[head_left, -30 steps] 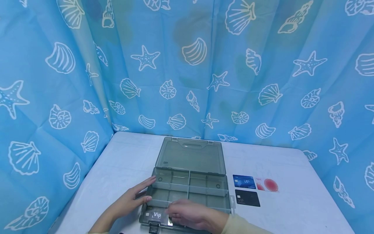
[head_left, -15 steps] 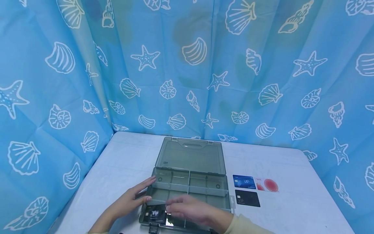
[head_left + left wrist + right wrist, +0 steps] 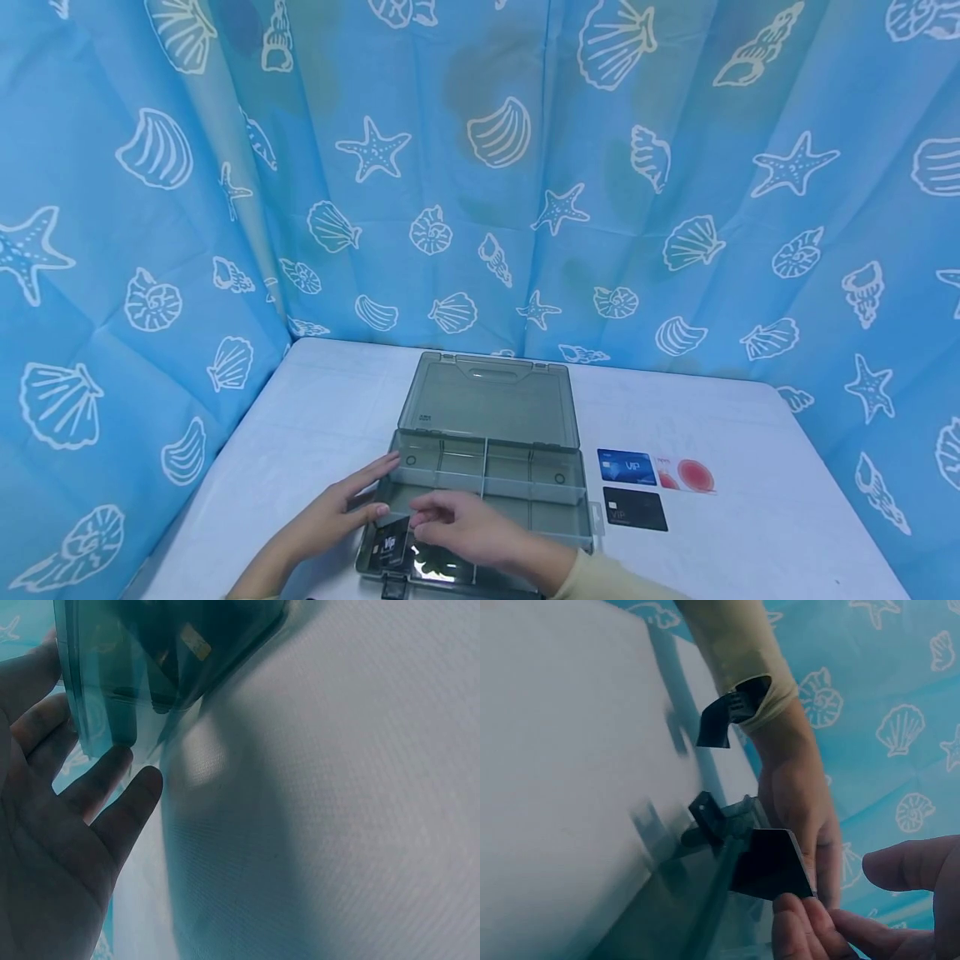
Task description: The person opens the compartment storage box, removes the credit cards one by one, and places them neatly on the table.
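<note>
A smoky translucent divided box lies with its lid laid back behind it. A black card marked "Vip" leans at a tilt in the front left compartment. My left hand rests against the box's left side, fingers spread, thumb near the rim; the left wrist view shows the fingers loosely extended beside the wall. My right hand is over the front compartments. In the right wrist view its fingertips touch the dark card, while the thumb stands apart from it.
To the right of the box lie a blue VIP card, a white and red card and a black VIP card. A black latch hangs at the box's front. Shell-patterned blue curtains surround the white table.
The Vip card, lower in the compartment a second ago, now stands tilted and farther left. My right hand has moved slightly left and its fingers have lifted. My left hand stays still.
</note>
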### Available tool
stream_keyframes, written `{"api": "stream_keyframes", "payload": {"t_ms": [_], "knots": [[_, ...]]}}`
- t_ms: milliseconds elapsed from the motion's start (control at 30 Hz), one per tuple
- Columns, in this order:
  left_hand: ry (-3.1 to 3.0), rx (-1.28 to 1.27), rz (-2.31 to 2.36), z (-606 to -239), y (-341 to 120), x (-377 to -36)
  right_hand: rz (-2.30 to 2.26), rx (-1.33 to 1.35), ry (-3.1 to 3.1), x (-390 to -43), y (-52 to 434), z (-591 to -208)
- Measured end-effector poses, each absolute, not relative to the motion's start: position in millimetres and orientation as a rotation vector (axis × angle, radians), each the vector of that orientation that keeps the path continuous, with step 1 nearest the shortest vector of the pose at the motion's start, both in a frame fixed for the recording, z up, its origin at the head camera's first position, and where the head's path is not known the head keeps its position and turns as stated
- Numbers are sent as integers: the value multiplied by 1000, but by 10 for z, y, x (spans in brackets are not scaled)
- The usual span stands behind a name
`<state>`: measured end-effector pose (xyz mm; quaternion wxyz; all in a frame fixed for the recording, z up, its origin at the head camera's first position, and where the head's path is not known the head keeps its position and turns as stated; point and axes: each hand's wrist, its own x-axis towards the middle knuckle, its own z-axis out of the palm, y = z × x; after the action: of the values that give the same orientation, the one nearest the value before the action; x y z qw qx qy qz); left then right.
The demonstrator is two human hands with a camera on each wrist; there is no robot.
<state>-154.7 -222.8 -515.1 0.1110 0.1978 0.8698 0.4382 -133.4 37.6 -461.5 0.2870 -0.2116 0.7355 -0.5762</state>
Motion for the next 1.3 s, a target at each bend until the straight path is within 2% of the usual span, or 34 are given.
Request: {"api": "stream_keyframes", "payload": {"t_ms": [533,1033,1300], "knots": [[2536,597,1301,-5100,-2221,-1530,-1424,-693,2254,-1270,149,-4763],[2537,545,1290,-5098,-2217,-1539,-1478,-642,2190,-1262,196,-4826],[2541,555,1299,-5126,-2217,-1547,-1643,-493,2015,-1263,253,-4809]]}}
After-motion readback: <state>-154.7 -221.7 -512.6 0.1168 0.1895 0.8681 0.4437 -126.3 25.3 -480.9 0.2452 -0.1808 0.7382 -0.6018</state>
